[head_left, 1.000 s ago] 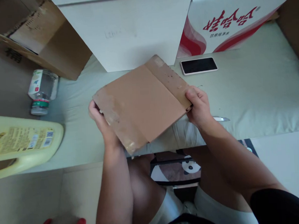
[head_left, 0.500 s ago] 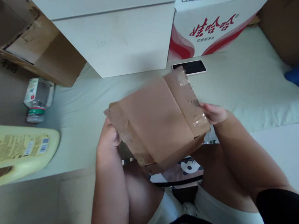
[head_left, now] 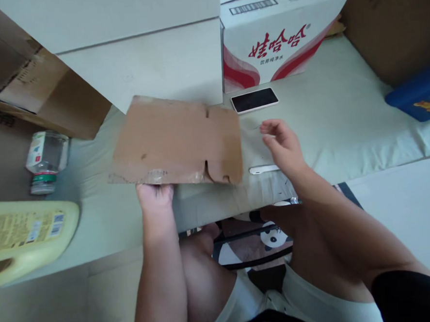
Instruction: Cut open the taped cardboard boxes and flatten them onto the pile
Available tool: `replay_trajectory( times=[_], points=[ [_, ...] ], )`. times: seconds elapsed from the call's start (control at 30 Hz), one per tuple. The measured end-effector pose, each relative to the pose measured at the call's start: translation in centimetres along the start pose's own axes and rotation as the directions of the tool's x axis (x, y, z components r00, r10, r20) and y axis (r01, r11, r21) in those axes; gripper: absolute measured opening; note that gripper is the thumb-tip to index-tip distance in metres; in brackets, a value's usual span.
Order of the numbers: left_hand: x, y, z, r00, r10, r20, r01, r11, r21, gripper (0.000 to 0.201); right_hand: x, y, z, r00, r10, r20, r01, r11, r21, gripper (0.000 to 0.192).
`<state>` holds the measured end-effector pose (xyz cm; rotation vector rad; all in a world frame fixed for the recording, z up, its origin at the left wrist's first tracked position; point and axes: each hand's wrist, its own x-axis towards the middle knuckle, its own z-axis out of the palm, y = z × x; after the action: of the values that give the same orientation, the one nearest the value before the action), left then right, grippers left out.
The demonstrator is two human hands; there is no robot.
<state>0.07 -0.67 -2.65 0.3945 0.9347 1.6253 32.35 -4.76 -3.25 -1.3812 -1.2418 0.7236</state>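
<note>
Brown cardboard (head_left: 177,139), a flattened box with slits along its near edge, is held level over a pale sheet-covered surface (head_left: 344,124), seen from the head camera. The left hand (head_left: 154,196) grips the near edge, fingers closed under the board. The right hand (head_left: 283,144) hovers free to its right, fingers loosely open and touching nothing, just above a small white knife (head_left: 263,169). A phone (head_left: 255,100) lies beyond. With one hand carrying the board, a grip nearer its middle would likely keep it from sagging.
</note>
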Motion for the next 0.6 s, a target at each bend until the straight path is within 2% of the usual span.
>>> replay_trajectory(
  times=[0.03,0.1,0.17,0.23,0.3,0.37,0.4,0.43,0.5,0.53,0.6],
  points=[
    [-0.1,-0.1,0.4,0.999,0.032,-0.023,-0.032,0.999,-0.02,0.029,-0.5,-0.1,0.9,0.999,0.015,0.045,-0.015,1.0,-0.014,0.046],
    [-0.3,-0.5,1.1,0.997,0.067,-0.026,-0.067,0.997,-0.03,0.033,-1.2,-0.3,2.7,0.989,0.118,0.094,-0.119,0.993,0.009,0.064],
    [-0.6,-0.8,1.7,0.998,0.061,0.019,-0.06,0.998,-0.023,0.036,-1.3,-0.3,3.9,0.963,0.266,0.048,-0.269,0.96,0.078,0.077],
    [-1.0,-1.0,2.1,0.998,0.043,0.038,-0.042,0.999,-0.029,0.038,-1.0,-0.5,4.3,0.909,0.415,0.037,-0.413,0.887,0.207,0.072],
    [-1.6,-0.8,2.5,1.0,0.018,0.014,-0.017,0.998,-0.055,0.04,-0.7,-1.0,4.0,0.831,0.523,0.187,-0.555,0.764,0.33,0.06],
    [-2.2,-0.4,2.9,1.0,0.027,0.011,-0.026,0.995,-0.098,0.044,-0.6,-1.9,3.3,0.766,0.533,0.36,-0.643,0.652,0.403,0.053],
    [-2.5,-0.2,3.1,0.999,0.041,0.029,-0.037,0.991,-0.126,0.046,-0.7,-2.5,2.9,0.764,0.514,0.389,-0.644,0.631,0.432,0.053],
    [-2.8,0.1,3.2,0.997,0.047,0.055,-0.038,0.987,-0.153,0.048,-0.8,-3.1,2.6,0.791,0.491,0.366,-0.612,0.638,0.468,0.053],
    [-3.1,0.6,3.3,0.997,-0.006,0.079,0.02,0.985,-0.172,0.046,-1.3,-4.2,1.9,0.862,0.44,0.251,-0.503,0.686,0.526,0.056],
    [-3.1,0.8,3.3,0.997,-0.045,0.057,0.054,0.986,-0.157,0.04,-1.7,-4.7,1.5,0.877,0.429,0.219,-0.477,0.708,0.521,0.057],
    [-3.1,1.0,3.2,0.995,-0.1,-0.024,0.099,0.993,-0.072,0.023,-3.0,-5.6,0.3,0.847,0.453,0.277,-0.531,0.732,0.427,0.058]
  ],
)
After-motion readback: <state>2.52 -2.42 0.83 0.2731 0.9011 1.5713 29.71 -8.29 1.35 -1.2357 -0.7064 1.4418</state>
